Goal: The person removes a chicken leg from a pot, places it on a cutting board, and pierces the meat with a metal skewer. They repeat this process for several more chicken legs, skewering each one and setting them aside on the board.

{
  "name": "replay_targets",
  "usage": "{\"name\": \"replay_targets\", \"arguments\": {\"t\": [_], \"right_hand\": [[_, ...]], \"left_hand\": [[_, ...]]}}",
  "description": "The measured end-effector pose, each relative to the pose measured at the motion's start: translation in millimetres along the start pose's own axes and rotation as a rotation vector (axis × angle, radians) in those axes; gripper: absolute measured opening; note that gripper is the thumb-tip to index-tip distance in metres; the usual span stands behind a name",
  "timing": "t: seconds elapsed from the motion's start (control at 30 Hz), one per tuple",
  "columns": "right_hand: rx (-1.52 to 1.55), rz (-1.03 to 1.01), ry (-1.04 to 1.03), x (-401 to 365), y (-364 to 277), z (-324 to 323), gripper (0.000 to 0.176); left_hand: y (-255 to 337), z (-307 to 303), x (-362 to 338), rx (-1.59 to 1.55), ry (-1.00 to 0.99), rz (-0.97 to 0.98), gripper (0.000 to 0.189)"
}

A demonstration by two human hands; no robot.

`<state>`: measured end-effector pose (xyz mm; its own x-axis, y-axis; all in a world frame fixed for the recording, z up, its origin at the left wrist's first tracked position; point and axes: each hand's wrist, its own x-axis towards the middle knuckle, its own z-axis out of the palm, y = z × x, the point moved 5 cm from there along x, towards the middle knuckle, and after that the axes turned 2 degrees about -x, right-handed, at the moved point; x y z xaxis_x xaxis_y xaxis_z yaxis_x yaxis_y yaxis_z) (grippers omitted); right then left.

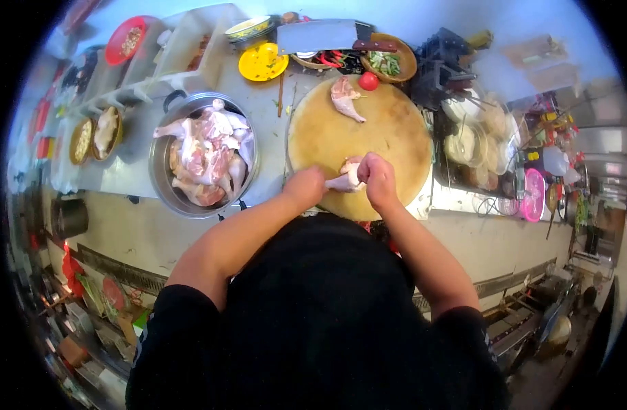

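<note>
A raw chicken leg [344, 182] lies near the front edge of the round wooden chopping board [395, 130]. My left hand [307, 186] is closed around its thin bone end. On the other side, my right hand [377, 179] forms a fist against the thick end; what its fingers hold is hidden. Farther back on the board rests a second raw chicken leg [345, 99], with a tomato [368, 81] by the board's far edge. To the left, a large metal pot [157, 164] is heaped with several raw chicken legs [207, 154].
A cleaver [317, 36] lies across dishes behind the board. Beside it are a yellow plate [263, 63] and a bowl of chopped greens [408, 65]. White bins [194, 48] stand at the back left. A dark rack [447, 68] and a pink basket [533, 195] are on the right.
</note>
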<state>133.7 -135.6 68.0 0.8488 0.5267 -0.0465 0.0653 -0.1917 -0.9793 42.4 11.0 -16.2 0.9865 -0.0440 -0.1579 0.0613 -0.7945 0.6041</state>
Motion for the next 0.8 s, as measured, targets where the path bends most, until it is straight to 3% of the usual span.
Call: {"name": "replay_targets", "arguments": {"t": [0.1,0.2,0.23,0.33,0.4,0.47,0.5,0.6,0.63,0.73,0.8], "right_hand": [[0.06,-0.193,0.011,0,-47,-4,0.035],[-0.145,-0.056,0.052,-1,-21,5,0.035],[0.03,-0.075,0.025,0,-20,9,0.037],[-0.013,-0.062,0.005,3,-51,8,0.038],[0.042,-0.152,0.002,9,-35,0,0.039],[-0.134,-0.316,0.024,10,-13,2,0.038],[0.022,-0.093,0.01,9,-6,6,0.038],[-0.099,-0.171,-0.008,19,-28,0,0.04],[0.056,-0.141,0.037,22,-39,-4,0.04],[-0.054,-0.11,0.039,20,-4,-1,0.039],[0.101,-0.024,0.011,27,-3,-2,0.04]], "left_hand": [[1,-1,-6,-0.004,0.037,0.063,0.02],[5,-1,0,0.006,-0.012,0.003,0.02],[6,-4,2,0.009,-0.006,0.008,0.02],[0,-1,-9,-0.025,-0.037,-0.019,0.021],[1,-1,-5,-0.037,0.059,0.06,0.022],[8,-4,-2,-0.004,0.009,0.029,0.022],[9,-7,0,0.033,-0.035,-0.013,0.023],[7,-9,-5,0.056,-0.113,-0.087,0.023],[6,-4,-8,0.051,-0.123,-0.09,0.023],[3,2,0,0.05,0.003,0.003,0.024],[-3,4,1,0.047,0.024,0.051,0.024]]}}
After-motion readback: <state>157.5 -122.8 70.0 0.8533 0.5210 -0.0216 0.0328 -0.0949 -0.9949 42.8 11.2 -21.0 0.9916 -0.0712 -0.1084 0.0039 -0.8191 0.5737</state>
